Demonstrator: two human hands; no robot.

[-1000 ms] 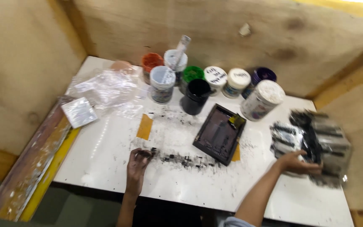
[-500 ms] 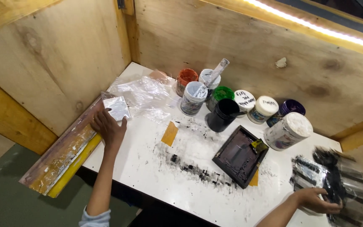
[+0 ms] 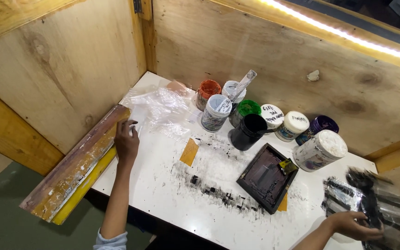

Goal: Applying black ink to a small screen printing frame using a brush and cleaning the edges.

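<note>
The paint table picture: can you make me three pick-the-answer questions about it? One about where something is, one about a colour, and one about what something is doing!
1. Where is the left hand?
A. At the table's left edge, by the long wooden squeegee
B. Inside the black tray
C. On the purple jar

2. What colour is the open jar at the left end of the jar group?
A. Blue
B. Orange
C. Pink

3. What is the right hand doing?
A. Stirring paint
B. Resting flat on a bare bit of table
C. Touching a shiny sheet with black marks

Answers:
1. A: the hand lies at the white table edge, right next to the squeegee.
2. B: its rim and inside look orange.
3. C: the fingers are on the sheet at the table's right end.
</note>
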